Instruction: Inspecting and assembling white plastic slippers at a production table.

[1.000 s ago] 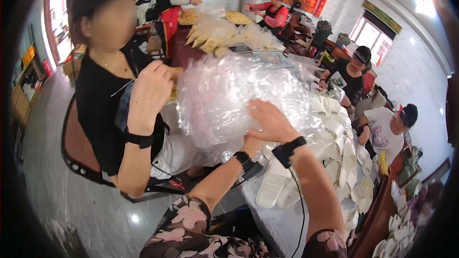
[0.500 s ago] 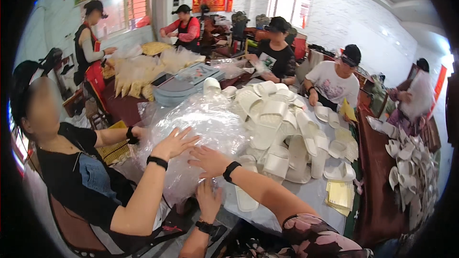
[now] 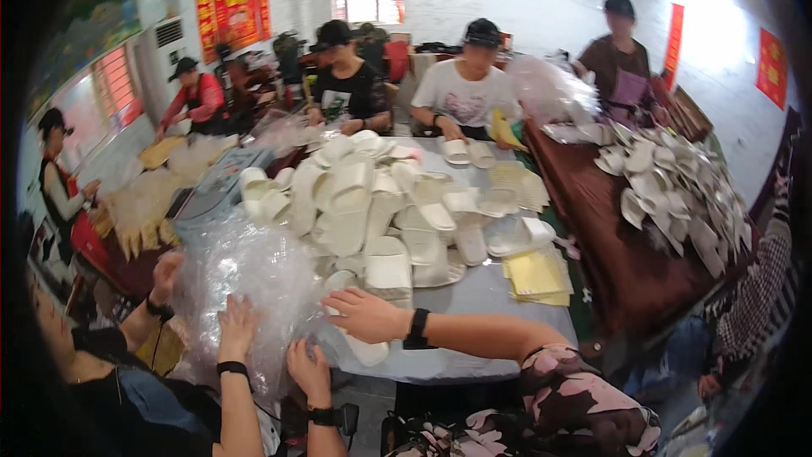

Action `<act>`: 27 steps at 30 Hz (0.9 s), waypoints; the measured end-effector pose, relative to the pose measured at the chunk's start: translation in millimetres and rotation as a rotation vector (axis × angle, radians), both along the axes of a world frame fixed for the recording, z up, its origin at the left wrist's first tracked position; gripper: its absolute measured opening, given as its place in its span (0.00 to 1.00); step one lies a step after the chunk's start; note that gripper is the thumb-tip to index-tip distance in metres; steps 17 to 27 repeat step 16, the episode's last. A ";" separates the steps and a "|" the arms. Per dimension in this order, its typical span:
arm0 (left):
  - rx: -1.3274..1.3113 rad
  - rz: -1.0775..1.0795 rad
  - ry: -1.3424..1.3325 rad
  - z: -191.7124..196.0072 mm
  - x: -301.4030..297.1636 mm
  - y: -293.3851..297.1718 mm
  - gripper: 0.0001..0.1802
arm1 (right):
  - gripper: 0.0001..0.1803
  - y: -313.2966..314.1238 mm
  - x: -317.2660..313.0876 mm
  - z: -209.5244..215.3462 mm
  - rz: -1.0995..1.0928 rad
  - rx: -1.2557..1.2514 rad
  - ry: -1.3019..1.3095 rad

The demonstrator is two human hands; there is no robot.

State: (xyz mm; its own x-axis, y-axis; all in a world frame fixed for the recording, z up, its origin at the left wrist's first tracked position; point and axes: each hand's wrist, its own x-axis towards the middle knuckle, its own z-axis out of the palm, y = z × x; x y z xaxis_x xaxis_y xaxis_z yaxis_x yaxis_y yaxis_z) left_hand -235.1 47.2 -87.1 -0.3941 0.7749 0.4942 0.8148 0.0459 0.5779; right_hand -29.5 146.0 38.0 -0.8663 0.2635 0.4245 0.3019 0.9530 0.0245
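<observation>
A big bundle of clear plastic bags (image 3: 245,262) bulges over the near left side of the grey-topped table (image 3: 440,355). My left hand (image 3: 309,371) is against its lower right side, fingers raised and apart. Just right of the bundle, my right hand (image 3: 369,315) stretches flat with spread fingers above the near slippers and holds nothing. Beyond it lies a heap of white slippers (image 3: 347,203). A co-worker at the left has one hand (image 3: 238,322) on the front of the bundle and the other hand (image 3: 167,278) at its far left side.
Yellow sheets (image 3: 538,278) lie at the table's right, near a slipper pair (image 3: 469,152) by a person in white. A brown table (image 3: 584,228) on the right bears another slipper heap (image 3: 677,186). Several people work around. Bagged yellowish goods (image 3: 144,211) lie at the far left.
The view has turned right, so the scene sits further left. My right hand has come off the plastic bundle toward the slippers. My left hand stays at the bundle's lower side.
</observation>
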 end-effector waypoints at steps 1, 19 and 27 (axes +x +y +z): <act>0.013 -0.003 0.004 9.3 9.3 -4.3 0.18 | 0.25 -9.3 30.6 7.8 -0.084 -0.097 -0.016; 0.189 -0.615 -0.107 80.9 157.3 -25.3 0.16 | 0.32 -28.2 399.6 7.0 -0.767 -1.062 1.186; 0.189 -0.615 -0.107 80.9 157.3 -25.3 0.16 | 0.32 -28.2 399.6 7.0 -0.767 -1.062 1.186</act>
